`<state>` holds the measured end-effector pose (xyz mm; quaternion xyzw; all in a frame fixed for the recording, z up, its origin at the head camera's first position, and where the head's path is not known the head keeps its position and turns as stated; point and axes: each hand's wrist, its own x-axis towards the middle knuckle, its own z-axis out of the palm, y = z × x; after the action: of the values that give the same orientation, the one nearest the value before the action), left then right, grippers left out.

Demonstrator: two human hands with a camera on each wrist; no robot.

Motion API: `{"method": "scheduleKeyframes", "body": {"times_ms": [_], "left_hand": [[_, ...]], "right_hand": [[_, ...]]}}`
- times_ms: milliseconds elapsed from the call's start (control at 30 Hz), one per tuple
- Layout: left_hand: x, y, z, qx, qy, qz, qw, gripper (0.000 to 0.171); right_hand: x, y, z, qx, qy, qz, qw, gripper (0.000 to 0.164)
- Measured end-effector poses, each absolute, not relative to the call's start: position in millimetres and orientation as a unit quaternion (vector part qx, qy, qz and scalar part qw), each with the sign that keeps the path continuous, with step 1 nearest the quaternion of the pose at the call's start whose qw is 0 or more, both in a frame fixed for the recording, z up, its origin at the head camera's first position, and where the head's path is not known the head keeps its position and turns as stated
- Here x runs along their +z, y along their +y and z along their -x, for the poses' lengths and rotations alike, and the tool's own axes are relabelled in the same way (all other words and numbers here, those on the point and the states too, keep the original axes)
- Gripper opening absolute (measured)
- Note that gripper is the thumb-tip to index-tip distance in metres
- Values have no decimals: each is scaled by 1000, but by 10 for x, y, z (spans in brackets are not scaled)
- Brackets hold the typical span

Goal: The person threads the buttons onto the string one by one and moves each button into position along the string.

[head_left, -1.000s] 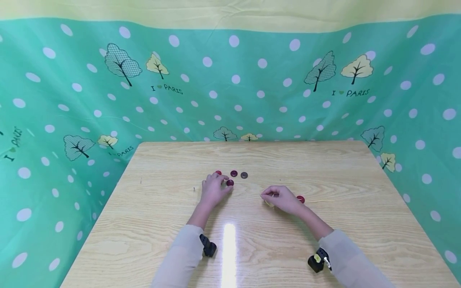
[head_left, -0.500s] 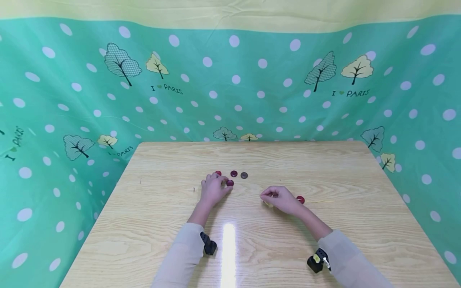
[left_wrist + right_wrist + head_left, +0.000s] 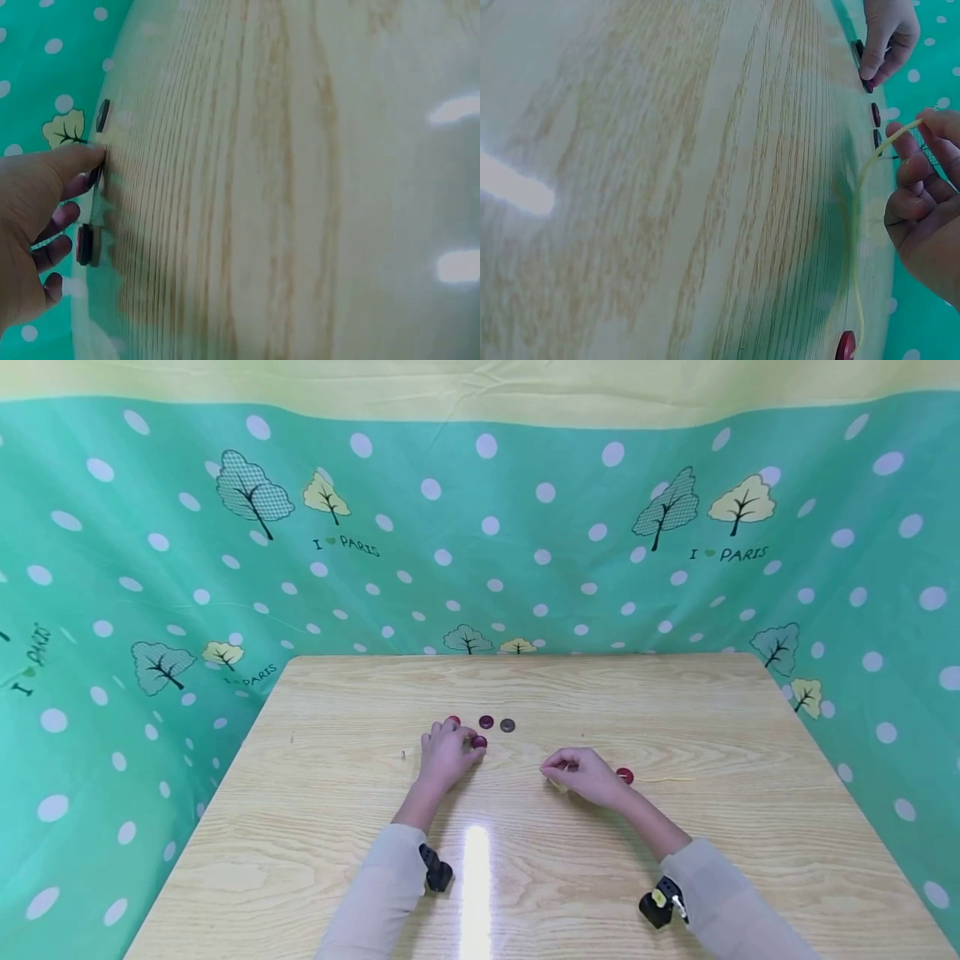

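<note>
My left hand (image 3: 446, 758) pinches a dark purple button (image 3: 479, 742) on the table between thumb and forefinger; the left wrist view shows that hand (image 3: 30, 225) partly covering it. To the right, my right hand (image 3: 588, 775) pinches the end of a yellow string. In the right wrist view the string (image 3: 857, 225) curves from those fingertips down to a red button (image 3: 845, 346). That red button (image 3: 625, 775) lies beside my right wrist in the head view, and the string's other end (image 3: 667, 779) trails off to the right of it.
Beyond my left hand lie a partly hidden red button (image 3: 454, 719), a maroon button (image 3: 486, 722) and a grey button (image 3: 507, 725). The wooden table (image 3: 337, 693) is backed by a green dotted curtain (image 3: 480, 527).
</note>
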<state>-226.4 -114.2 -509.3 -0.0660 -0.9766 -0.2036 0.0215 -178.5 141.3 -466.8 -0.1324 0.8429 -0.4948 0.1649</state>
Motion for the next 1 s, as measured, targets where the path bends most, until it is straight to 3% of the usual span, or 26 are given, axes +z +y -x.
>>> {"method": "scheduleKeyframes", "body": {"times_ms": [367, 1000], "left_hand": [[-5036, -1066, 2226, -215, -971, 89, 49, 40], [-4947, -919, 2084, -321, -937, 139, 4, 36]], "right_hand": [[-4915, 1446, 1895, -495, 845, 132, 156, 21], [-4851, 1389, 1883, -504, 839, 119, 168, 23]]}}
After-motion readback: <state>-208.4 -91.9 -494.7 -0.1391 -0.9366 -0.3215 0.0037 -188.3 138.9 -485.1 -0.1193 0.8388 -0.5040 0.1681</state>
